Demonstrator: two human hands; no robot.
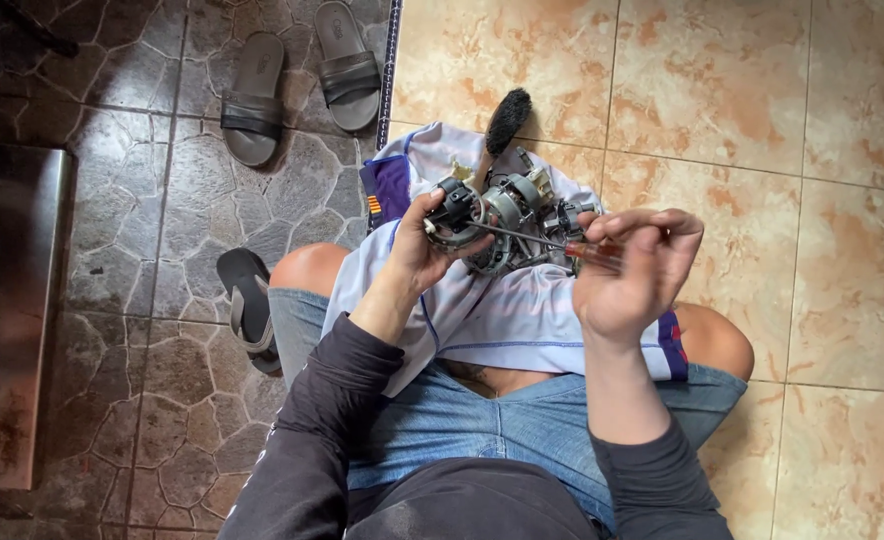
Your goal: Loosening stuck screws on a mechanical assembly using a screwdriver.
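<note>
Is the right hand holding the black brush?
No, the right hand grips a screwdriver; the black brush lies untouched on the cloth.

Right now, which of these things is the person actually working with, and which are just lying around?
In use:
left hand gripping a small metal part
right hand holding a screwdriver
white cloth over the lap
cluster of parts on it

Lying about:
black brush
pair of sandals
single black sandal

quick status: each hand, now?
Left hand: closed on the grey mechanical part.
Right hand: closed on the screwdriver.
</note>
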